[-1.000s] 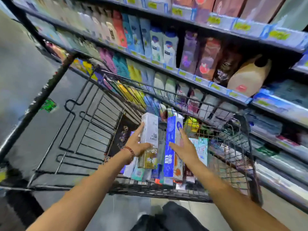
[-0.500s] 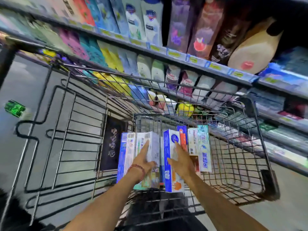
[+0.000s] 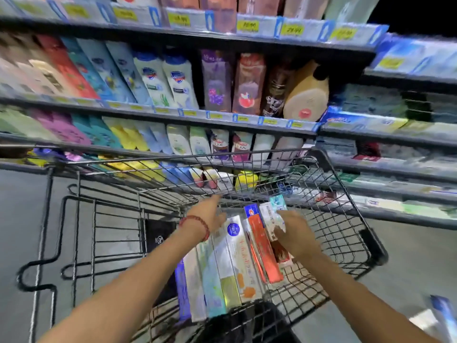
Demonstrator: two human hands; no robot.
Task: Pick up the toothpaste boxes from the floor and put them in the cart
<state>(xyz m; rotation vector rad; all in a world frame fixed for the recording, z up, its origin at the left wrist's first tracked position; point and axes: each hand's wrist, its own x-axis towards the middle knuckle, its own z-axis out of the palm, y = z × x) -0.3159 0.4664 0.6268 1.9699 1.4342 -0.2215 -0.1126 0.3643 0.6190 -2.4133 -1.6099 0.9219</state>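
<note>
The left hand, a red beaded bracelet at its wrist, reaches into the wire cart with fingers stretched forward and apart, gripping nothing; its palm hovers at the upper end of the leftmost toothpaste boxes, and whether it touches them cannot be told through the blur; the right hand lies against the right side of the stack, its thumb and fingers resting on the white and teal boxes at the far end, loosely spread rather than curled round any one box.

The boxes lie side by side in the cart basket, long edges together, running from the near rim toward the far wall; from left to right there is a blue one, a pale grey one, a teal one, a white and green one with a blue round mark, a white and orange one, then a red and blue one; another blurred blue box lies on the grey floor at the right edge, outside the cart.

Beyond the cart stand store shelves filled with bottles and pouches of body wash; yellow price tags line the shelf edges.
</note>
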